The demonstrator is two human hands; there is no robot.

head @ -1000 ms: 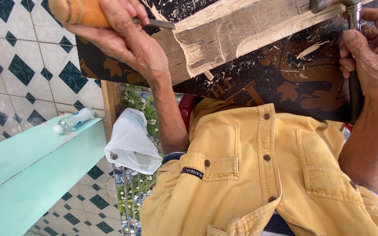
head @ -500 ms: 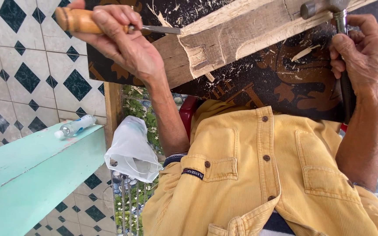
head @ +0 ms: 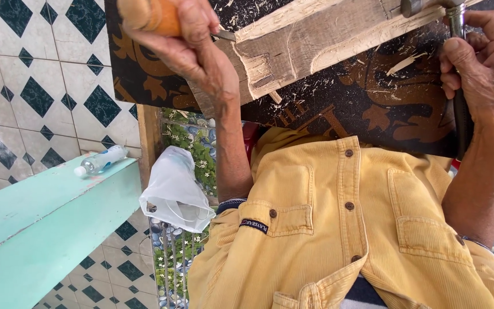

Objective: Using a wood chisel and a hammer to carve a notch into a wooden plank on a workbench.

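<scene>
The left hand (head: 192, 43) is closed around the chisel (head: 167, 17), its blade set at the notch in the wooden plank (head: 327, 40) on the desk (head: 373, 103). The right hand (head: 484, 68) grips the hammer (head: 458, 74), poised beside the plank for striking.

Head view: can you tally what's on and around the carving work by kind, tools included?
chisel, in left hand: 1
hammer, in right hand: 1
wood board: 1
plastic bottle: 1
plastic bag: 1
Total: 5
</scene>
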